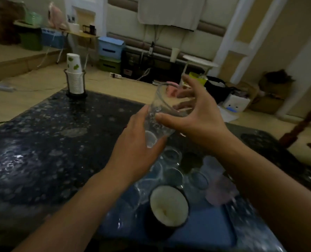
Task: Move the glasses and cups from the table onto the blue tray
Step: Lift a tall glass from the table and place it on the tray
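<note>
A clear drinking glass [160, 113] is held tilted in the air above the dark table [42, 142]. My left hand [136, 148] grips its base from below. My right hand [194, 115] pinches the upper part, thumb on the near side and fingers spread round the rim. Below my hands the blue tray [205, 237] lies at the table's near edge. It carries several clear glasses [171, 155], a pale pink cup [220, 190] and a dark mug with a white inside [169, 208].
A wire holder with a stack of white paper cups [75, 79] stands at the table's far left corner. A dark round object [260, 140] lies at the right end. Boxes, bags and a small white table sit on the floor beyond.
</note>
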